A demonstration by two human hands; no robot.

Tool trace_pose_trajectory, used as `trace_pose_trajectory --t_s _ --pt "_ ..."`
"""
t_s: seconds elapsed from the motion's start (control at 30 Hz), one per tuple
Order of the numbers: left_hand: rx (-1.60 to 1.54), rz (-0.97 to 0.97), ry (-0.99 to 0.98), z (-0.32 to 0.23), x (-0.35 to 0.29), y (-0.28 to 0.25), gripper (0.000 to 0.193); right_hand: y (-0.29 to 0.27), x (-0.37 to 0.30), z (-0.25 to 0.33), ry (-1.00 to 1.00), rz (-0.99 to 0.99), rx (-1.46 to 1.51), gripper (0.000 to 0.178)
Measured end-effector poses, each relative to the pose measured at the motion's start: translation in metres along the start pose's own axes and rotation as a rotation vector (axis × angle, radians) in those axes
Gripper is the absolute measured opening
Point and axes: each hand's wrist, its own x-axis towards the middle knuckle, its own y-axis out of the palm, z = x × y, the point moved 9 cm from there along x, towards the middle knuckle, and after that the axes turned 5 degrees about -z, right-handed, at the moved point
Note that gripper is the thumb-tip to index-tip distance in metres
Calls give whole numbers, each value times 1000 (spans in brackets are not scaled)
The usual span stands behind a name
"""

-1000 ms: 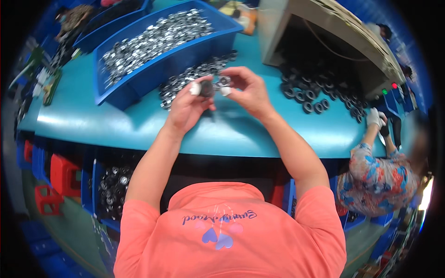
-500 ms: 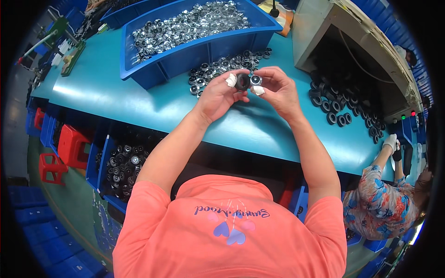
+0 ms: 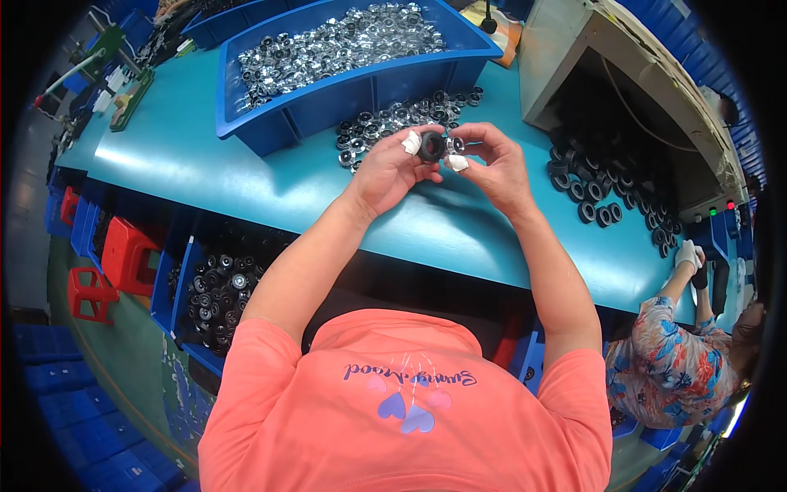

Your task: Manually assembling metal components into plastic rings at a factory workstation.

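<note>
My left hand (image 3: 388,170) is closed on a black rubber ring (image 3: 432,146), its open face turned toward me. Between the thumb and fingers of my right hand (image 3: 498,168) is a small shiny wheel hub (image 3: 454,146), clear or chromed with a dark centre. Ring and hub are side by side, touching or nearly so. White tape wraps a finger of the left hand and the right thumb. Just beyond the hands, loose shiny hubs (image 3: 373,127) lie heaped on the teal table (image 3: 205,184).
A blue bin (image 3: 328,107) full of hubs stands behind. At right, black rings (image 3: 594,189) spill from a beige box-like housing (image 3: 566,61). A lower left bin (image 3: 187,283) holds dark wheels, near a red stool (image 3: 127,254). A co-worker's gloved hand (image 3: 687,254) is at far right.
My right hand has turned the hub a little, from facing me to edge-on toward the ring. My left hand holds the ring almost in the same place.
</note>
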Motion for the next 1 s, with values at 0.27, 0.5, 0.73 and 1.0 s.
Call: trace_pose_trajectory --t_s 0.27,0.5,0.73,1.0 --pt "0 21 10 -1 -2 5 38 7 -2 9 -39 -8 -144 33" --pt "19 27 21 -1 0 -2 43 2 -1 -9 52 -29 -37 37" --pt "-16 38 15 1 1 -2 44 0 -1 -16 92 -41 40 36" --pt "129 4 62 -2 -2 9 34 6 -4 8 -79 -81 -201 30"
